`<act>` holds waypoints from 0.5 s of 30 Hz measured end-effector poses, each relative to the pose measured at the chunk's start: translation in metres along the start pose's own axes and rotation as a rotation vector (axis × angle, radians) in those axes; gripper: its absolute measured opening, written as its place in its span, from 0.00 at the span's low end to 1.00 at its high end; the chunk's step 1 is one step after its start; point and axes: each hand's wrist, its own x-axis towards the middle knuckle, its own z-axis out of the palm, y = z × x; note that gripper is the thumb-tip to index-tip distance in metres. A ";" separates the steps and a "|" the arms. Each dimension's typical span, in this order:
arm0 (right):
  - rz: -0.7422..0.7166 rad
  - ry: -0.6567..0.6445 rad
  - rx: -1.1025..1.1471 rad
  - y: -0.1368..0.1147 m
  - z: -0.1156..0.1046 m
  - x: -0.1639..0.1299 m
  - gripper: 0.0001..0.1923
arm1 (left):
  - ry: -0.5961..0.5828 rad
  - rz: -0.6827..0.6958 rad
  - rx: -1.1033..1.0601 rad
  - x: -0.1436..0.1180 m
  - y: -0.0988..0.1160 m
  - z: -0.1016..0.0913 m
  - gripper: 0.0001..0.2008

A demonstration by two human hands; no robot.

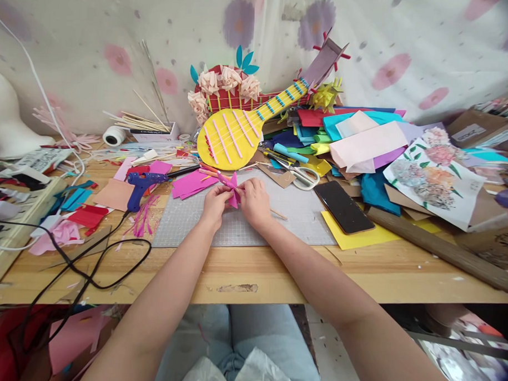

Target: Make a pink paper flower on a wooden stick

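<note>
My left hand and my right hand come together over the grey cutting mat. Between their fingertips is a folded piece of magenta paper with pointed, petal-like ends. Both hands pinch it, one from each side; the fingers partly cover its lower part. A thin wooden stick sticks out beside my right hand, on the mat. Flat magenta paper strips lie stacked just beyond my left hand.
Left of the mat lie a blue glue gun with its black cord and paper scraps. A yellow paper lute leans at the back. White-handled scissors, a phone, coloured paper and a wooden rod lie to the right.
</note>
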 end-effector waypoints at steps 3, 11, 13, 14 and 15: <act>-0.047 0.025 -0.023 0.000 0.000 -0.001 0.12 | 0.016 0.016 -0.014 0.000 0.002 -0.001 0.10; -0.205 0.054 -0.153 0.000 0.000 -0.003 0.15 | 0.080 0.009 0.060 0.004 0.003 -0.003 0.13; -0.231 0.048 -0.145 0.000 -0.001 -0.004 0.14 | 0.097 -0.010 0.054 0.006 0.003 -0.004 0.11; -0.243 0.049 -0.129 -0.001 -0.001 -0.004 0.13 | 0.104 -0.015 0.044 0.007 0.002 -0.005 0.09; -0.251 0.055 -0.104 -0.001 -0.002 -0.004 0.12 | 0.106 -0.010 0.030 0.008 0.002 -0.006 0.08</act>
